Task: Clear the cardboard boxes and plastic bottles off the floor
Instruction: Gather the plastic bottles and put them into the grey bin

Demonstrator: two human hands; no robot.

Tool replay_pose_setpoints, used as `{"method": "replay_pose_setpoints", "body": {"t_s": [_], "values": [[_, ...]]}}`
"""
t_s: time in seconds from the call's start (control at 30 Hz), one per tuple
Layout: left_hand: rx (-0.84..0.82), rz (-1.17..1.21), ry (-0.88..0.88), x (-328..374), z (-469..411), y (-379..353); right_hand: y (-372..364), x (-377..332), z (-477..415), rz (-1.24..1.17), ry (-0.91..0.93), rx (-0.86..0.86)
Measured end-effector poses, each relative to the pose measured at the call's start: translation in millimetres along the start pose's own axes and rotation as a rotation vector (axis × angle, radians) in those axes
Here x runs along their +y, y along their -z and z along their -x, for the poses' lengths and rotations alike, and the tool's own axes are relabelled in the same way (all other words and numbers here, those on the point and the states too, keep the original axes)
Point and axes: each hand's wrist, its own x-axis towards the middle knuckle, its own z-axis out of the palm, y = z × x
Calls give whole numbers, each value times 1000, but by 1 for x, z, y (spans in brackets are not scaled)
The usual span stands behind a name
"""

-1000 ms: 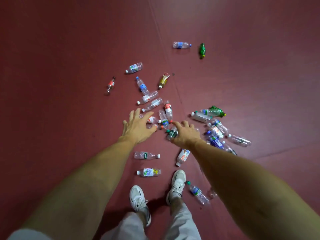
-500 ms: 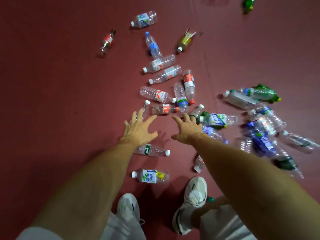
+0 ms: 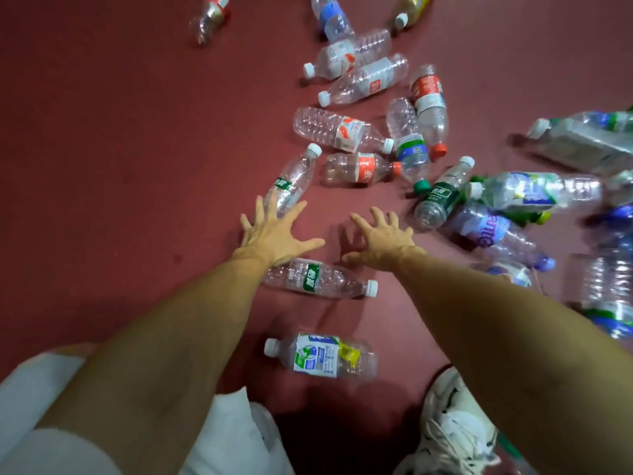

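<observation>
Left grip point(image 3: 274, 234) and right grip point(image 3: 380, 240) are spread wide and empty at mid-frame. The bottles point(image 3: 318, 126) look empty, so light, crushable and apt to roll. Take them round the ribbed middle.

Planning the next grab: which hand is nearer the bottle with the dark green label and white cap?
Right. The right hand is spread open just left of the dark green-labelled bottle, close to its base. The left hand lies farther left, beyond the right hand.

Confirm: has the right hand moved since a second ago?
Yes, leftward: the right hand overlapped the clear plastic bottle with dark green label; now it's left of it.
</observation>
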Motion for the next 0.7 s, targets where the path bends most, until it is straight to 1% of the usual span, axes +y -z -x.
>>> {"method": "replay_pose_setpoints", "body": {"t_s": [0.07, 0.13, 0.23, 0.3, 0.4, 0.5, 0.6, 0.7], "values": [[1, -1, 36, -9, 3, -5, 2, -8, -3, -10, 36, 2], [2, 49, 62, -12, -2, -7, 3, -13, -9, -6, 82, -1], [-11, 170, 51, -13, -7, -12, -3, -12, -16, 90, 100, -15], [-11, 196, 33, -17, -4, -15, -7, -11, -17, 112, 98, 1], [-24, 166, 34, -28, 0, -17, -11, -13, -15, 25, 145, 0], [-29, 168, 36, -30, -2, -18, -16, -14, -11, -65, 218, -73], [-36, 168, 17, -29, -2, -23, -21, -17, -6, 1, 268, -158], [-36, 185, 11, -28, 0, -24, -22, -18, -5, 129, 316, -190]]}}
